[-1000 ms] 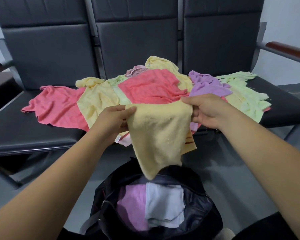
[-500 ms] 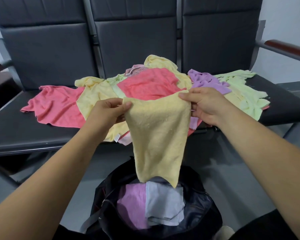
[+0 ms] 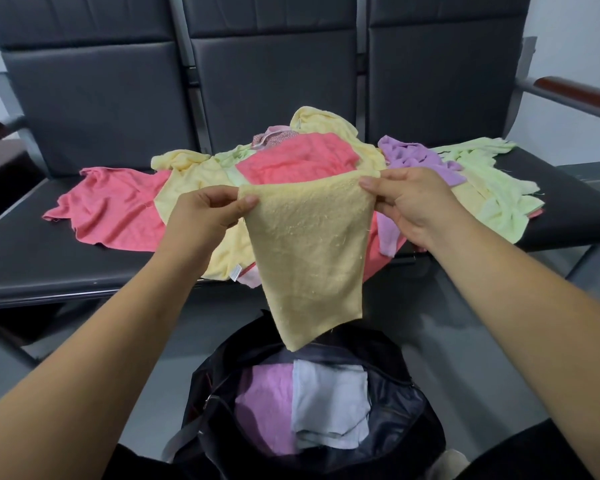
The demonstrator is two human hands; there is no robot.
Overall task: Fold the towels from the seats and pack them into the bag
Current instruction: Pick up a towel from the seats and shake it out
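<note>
Nearest us, the bag [image 3: 413, 410] is sitting open on the floor [image 3: 465, 323], right below the hands. Two folded towels are lying flat inside, side by side: a lilac towel [image 3: 264, 403] on the left and a pale grey towel [image 3: 329, 403] on the right.

Above it we're holding a yellow towel [image 3: 309, 254] in the air, in front of the front edge of the seats [image 3: 32, 265]. The left hand [image 3: 205, 220] is pinching its upper left corner, thumb on the near face and fingers curled behind. The right hand [image 3: 413, 206] is pinching the upper right corner the same way. The top edge is running between the two hands. The rest is hanging to a tapered tip just above the bag's far rim, and we're not seeing contact.

Our read is that we're mid-fold on this towel. We can't tell the layer count. The next move is likely calling for bringing the corners together to halve it, then laying it flat on the two in the bag. Terry is limp, so a slipping pinch is risking a skewed fold.

Farther out, the unfolded pile is spreading across the seats:
- A red towel [image 3: 111, 209] is lying on the left.
- A pale yellow towel [image 3: 194, 174] is overhanging the front edge.
- A coral towel [image 3: 298, 157] is sitting on top in the middle.
- A purple towel [image 3: 413, 157] and light green towels [image 3: 492, 181] are lying on the right.

Plenty is waiting, so we're judging the task far from done.
</note>
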